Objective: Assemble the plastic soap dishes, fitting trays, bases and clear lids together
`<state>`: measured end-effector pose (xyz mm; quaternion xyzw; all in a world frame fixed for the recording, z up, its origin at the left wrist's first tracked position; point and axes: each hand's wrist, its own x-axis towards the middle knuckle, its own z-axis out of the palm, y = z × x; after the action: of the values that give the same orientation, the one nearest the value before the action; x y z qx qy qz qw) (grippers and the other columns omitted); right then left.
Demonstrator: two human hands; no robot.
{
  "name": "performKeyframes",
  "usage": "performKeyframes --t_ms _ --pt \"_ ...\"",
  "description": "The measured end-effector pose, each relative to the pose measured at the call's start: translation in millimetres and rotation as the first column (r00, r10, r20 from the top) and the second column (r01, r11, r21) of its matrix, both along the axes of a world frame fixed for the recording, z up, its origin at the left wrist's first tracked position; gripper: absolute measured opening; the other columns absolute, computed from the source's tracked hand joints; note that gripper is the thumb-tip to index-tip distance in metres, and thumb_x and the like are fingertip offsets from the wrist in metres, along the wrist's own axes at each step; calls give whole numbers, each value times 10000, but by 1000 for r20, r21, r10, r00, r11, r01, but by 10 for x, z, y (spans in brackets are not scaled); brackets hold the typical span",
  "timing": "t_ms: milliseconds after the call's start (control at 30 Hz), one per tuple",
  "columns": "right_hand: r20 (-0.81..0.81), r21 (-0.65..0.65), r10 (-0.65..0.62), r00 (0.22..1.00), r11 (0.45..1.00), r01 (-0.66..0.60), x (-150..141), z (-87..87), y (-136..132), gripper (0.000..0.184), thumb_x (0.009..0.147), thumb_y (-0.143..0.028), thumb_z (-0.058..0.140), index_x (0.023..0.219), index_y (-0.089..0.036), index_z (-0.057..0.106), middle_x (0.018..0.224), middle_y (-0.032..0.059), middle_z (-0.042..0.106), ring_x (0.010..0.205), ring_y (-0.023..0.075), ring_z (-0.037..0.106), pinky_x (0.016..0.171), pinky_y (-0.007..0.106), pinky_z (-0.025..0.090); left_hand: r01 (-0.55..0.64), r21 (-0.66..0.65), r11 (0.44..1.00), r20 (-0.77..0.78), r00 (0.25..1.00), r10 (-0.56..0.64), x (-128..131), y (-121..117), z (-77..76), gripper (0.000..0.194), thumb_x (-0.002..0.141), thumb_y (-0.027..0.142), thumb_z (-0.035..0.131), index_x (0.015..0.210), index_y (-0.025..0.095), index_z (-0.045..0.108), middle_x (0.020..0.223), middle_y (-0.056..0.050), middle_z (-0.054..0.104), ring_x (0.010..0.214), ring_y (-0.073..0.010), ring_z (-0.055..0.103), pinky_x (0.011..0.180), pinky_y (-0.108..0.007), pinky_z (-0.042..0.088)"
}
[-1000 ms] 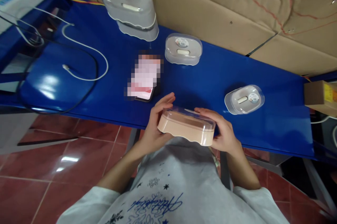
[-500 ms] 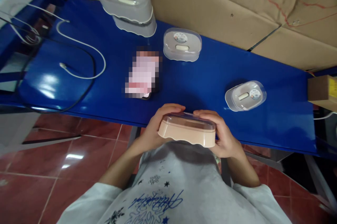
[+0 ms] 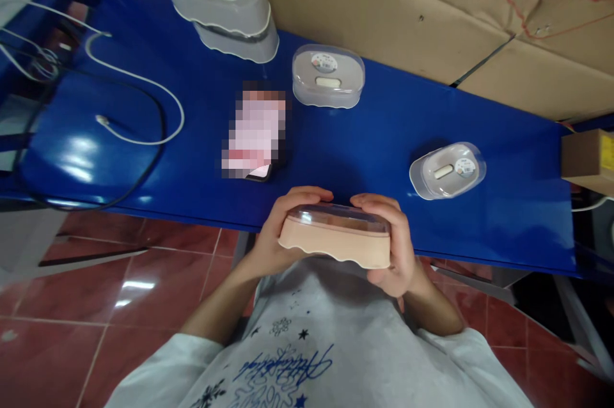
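Between both hands, close to my body at the table's front edge, is a peach plastic box (image 3: 336, 243) with a wavy bottom rim and a clear lid. Its wavy side faces me. My left hand (image 3: 278, 229) is wrapped round its left end, fingers over the far side. The right end is gripped by my right hand (image 3: 396, 235), with the fingertips on the lid and the thumb low. Beyond the hands stands a similar clear-lidded grey box (image 3: 329, 75). A smaller clear-lidded container (image 3: 448, 170) lies to the right of my right hand.
On the blue table (image 3: 374, 139), a phone (image 3: 256, 133) with a blurred screen lies left of centre. Stacked clear-lidded boxes (image 3: 220, 8) stand at the back left. A white cable (image 3: 177, 101) and a black cable curve at left. Cardboard (image 3: 384, 24) lines the back; a carton (image 3: 582, 158) sits at right.
The peach box has shifted slightly left and turned a little in my hands, its wavy side showing more. The right hand has moved a bit along its end. The view has shifted slightly.
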<state>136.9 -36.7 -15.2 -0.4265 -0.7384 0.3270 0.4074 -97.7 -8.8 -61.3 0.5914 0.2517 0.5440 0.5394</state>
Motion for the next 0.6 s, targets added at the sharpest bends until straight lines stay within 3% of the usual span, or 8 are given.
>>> performKeyframes --t_ms 133,267,367,467,600 --pt "-29 59 -188 982 980 189 -191 -8 -17 760 946 -889 335 1451 -340 481 1288 128 642 1223 368 669 1001 621 624 -5 10 1000 9 1000 5 -6 2 24 704 810 346 950 1428 359 612 1399 -86 688 1285 -288 677 1020 -481 631" --pt "-99 77 -223 970 970 231 -321 -4 17 575 973 -770 395 1328 -342 544 1152 102 666 1090 342 713 926 600 638 -12 32 999 30 999 11 6 -3 6 730 779 433 970 1410 350 613 1371 -87 690 1278 -290 674 1020 -489 631" --pt "-104 184 -278 955 938 293 -365 -43 44 524 974 -721 334 1271 -354 563 1015 81 671 962 324 734 822 583 651 -39 35 999 37 999 38 27 -18 -5 692 804 440 953 1403 355 616 1343 -68 700 1268 -274 680 1044 -485 616" --pt "-128 251 -320 939 905 343 -364 -128 49 605 935 -772 319 1281 -356 589 986 86 691 882 331 736 748 586 639 -63 58 996 31 998 61 46 -34 -14 624 870 412 903 1419 362 611 1347 -63 710 1253 -270 698 1017 -478 626" --pt "-75 196 -334 939 919 343 -299 -185 48 773 860 -916 353 1314 -346 610 1040 99 734 886 351 750 812 619 634 -102 92 991 1 995 102 64 -51 -27 672 867 455 899 1461 367 596 1352 -67 715 1205 -269 725 954 -454 651"
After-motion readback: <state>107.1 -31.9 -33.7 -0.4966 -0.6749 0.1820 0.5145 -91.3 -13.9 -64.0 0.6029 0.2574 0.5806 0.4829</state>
